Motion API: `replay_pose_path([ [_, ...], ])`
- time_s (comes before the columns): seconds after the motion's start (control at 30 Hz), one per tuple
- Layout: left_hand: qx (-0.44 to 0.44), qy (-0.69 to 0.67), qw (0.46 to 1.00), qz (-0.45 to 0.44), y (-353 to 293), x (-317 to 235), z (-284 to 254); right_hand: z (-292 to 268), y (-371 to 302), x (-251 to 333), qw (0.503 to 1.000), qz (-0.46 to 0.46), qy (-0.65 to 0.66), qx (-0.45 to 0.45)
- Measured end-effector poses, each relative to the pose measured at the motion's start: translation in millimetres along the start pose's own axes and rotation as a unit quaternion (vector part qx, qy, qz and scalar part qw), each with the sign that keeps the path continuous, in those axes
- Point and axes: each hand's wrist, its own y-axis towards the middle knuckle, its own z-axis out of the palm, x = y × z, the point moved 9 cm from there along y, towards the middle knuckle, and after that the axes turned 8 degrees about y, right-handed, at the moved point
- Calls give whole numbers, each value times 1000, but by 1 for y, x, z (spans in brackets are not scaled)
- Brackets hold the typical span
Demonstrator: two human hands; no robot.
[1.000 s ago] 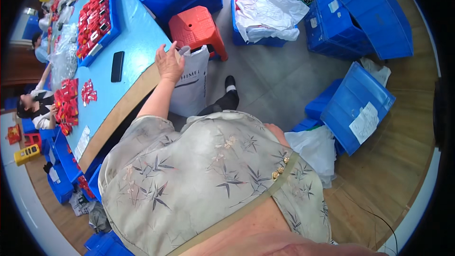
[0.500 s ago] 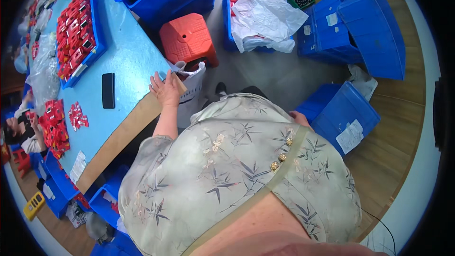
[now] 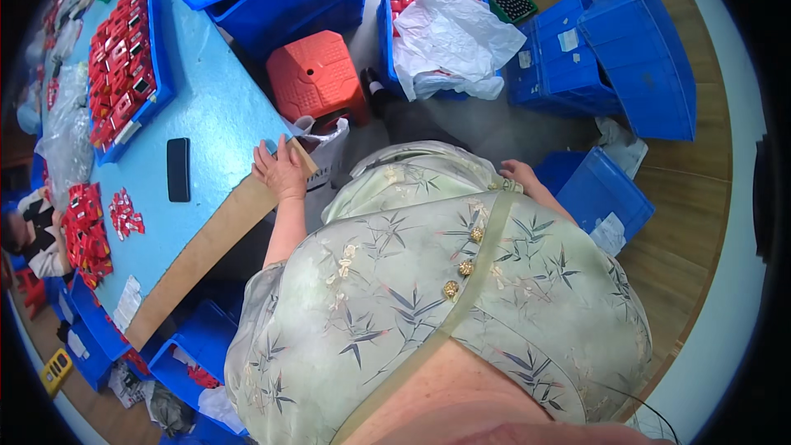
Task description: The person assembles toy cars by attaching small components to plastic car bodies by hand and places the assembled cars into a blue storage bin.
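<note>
My left hand (image 3: 281,170) lies on the corner of the blue table (image 3: 216,128), fingers spread over the edge, holding nothing. My right hand (image 3: 517,173) hangs beside my clothing at the right, its fingers loosely apart and seemingly holding nothing. On the table lies a black phone (image 3: 178,170), left of my left hand. Beyond it a blue tray (image 3: 165,74) is full of small red-and-black pieces (image 3: 124,58). A small heap of red pieces (image 3: 125,214) and a larger red pile (image 3: 86,235) lie left of the phone.
A red plastic stool (image 3: 313,74) stands past the table corner, with a white bag (image 3: 325,147) beside it. Farther out is a blue crate (image 3: 386,41) of red pieces under white paper (image 3: 453,33). Blue bins (image 3: 643,58) stand at the right. Another person (image 3: 37,235) sits at the far left.
My right hand has come forward into fuller view beside my body. One leg now stretches ahead between the stool and the crate. My left hand stays on the table corner.
</note>
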Motion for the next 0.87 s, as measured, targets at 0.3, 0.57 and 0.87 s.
replay_pose_path([
  [0.3,-28,-14,999,13,20,-7,-2,56,49,-53,987,42,143,59],
  [0.57,-4,-41,999,-6,1,8,-7,31,42,-3,996,27,-25,81],
  [0.87,9,-16,1000,13,13,-6,-5,1,15,16,999,-20,24,31],
])
